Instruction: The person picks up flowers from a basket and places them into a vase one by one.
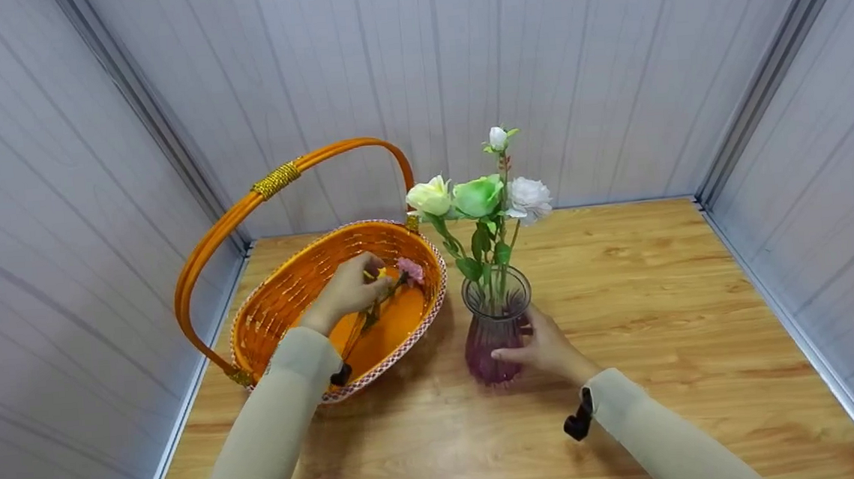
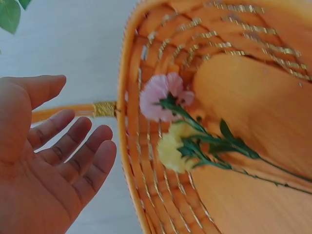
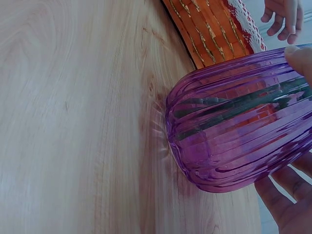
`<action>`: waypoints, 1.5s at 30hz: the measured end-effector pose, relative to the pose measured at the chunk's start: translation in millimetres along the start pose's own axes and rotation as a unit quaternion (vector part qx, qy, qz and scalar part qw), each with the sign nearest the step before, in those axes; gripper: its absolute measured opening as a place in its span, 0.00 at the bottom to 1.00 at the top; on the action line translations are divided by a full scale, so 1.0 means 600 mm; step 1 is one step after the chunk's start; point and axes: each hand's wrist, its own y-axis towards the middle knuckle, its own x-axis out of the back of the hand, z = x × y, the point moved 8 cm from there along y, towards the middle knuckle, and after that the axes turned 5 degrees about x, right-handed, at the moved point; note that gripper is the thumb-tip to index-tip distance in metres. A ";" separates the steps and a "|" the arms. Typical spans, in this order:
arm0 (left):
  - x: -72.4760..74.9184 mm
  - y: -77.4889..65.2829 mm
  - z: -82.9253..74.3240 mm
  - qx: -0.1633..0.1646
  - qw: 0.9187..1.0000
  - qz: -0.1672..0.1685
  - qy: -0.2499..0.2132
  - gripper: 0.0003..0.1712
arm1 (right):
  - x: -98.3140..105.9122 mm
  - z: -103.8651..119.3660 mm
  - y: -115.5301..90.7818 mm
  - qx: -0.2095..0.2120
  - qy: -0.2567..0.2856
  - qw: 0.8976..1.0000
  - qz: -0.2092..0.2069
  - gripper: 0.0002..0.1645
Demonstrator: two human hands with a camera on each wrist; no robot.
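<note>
My left hand (image 1: 351, 286) is over the orange woven basket (image 1: 278, 310), its fingers loosely bent and apart. In the left wrist view it appears empty, beside a pink carnation (image 2: 161, 100) and a yellow carnation (image 2: 171, 150) lying in the basket. From the head view, that hand partly covers the yellow bloom. With thumb and fingers round its side, my right hand (image 1: 551, 347) grips a purple ribbed glass vase (image 1: 488, 340) standing on the table. A pale yellow rose (image 1: 431, 196), a green rose (image 1: 478, 196), a white bloom (image 1: 529, 199) and a white bud (image 1: 498, 138) stand in it.
The basket's tall arched handle (image 1: 209, 243) rises over the left side and reaches toward the back. Pale panel walls (image 1: 610, 69) enclose the wooden table (image 1: 662, 275) at the back and both sides. Dark wrist straps (image 1: 578, 417) hang by the cuffs.
</note>
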 end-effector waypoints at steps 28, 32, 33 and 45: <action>0.004 0.031 0.153 0.104 0.992 0.070 -0.016 0.36 | -0.001 -0.004 0.000 0.002 -0.004 1.000 0.002 0.53; 0.000 0.028 0.173 0.116 0.990 0.082 -0.022 0.35 | 0.000 -0.004 0.000 0.001 -0.001 1.000 0.001 0.53; 0.000 0.027 0.177 0.119 0.989 0.086 -0.021 0.35 | 0.000 -0.004 0.000 0.000 0.001 1.000 0.002 0.52; -0.018 0.003 0.211 0.139 0.982 0.126 0.016 0.28 | -0.001 -0.005 0.000 0.008 -0.003 1.000 0.005 0.54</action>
